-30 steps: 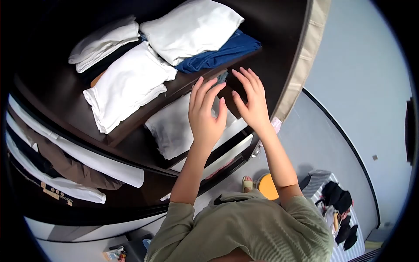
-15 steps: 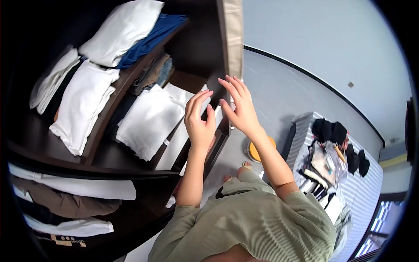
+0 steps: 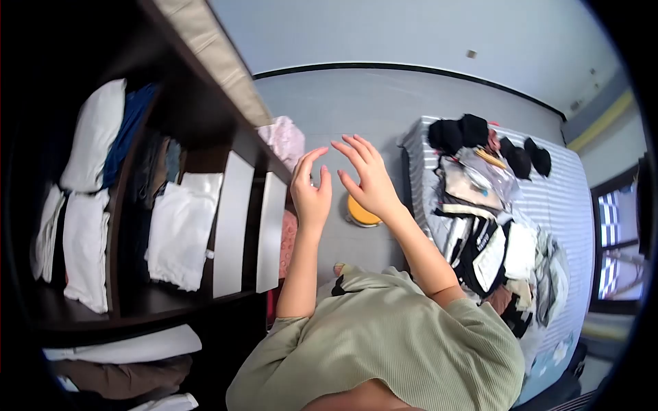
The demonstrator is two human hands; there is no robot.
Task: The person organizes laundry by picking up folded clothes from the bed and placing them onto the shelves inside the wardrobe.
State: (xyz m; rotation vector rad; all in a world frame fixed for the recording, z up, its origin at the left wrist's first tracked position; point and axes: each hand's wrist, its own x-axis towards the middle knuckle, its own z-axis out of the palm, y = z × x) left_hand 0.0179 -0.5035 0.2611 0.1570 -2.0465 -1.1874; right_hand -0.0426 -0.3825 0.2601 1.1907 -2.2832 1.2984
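Observation:
Both hands are raised in front of my body with nothing in them. My left hand (image 3: 312,192) has its fingers curved and thumb apart, just right of the wardrobe's side. A short gap separates it from my right hand (image 3: 367,177), whose fingers are spread and bent toward the left one. Nearest on the left is the dark wardrobe (image 3: 205,123) with folded white trousers (image 3: 184,233) on its lower shelf. Further left lie more folded white clothes (image 3: 86,246) beside a blue folded garment (image 3: 129,130). Below my hands, a yellow-topped stool (image 3: 362,212) stands on the floor.
On the right, a bed with a striped sheet (image 3: 555,212) carries a heap of clothes (image 3: 480,240) and several black caps (image 3: 462,133). A pink patterned cloth (image 3: 282,140) is behind the wardrobe's edge. White drawer fronts (image 3: 234,226) face my left arm. Garments hang at lower left.
My view has turned right, so the wardrobe shifts left and more of the bed and stool shows. Both hands stay raised and apart in nearly the same pose.

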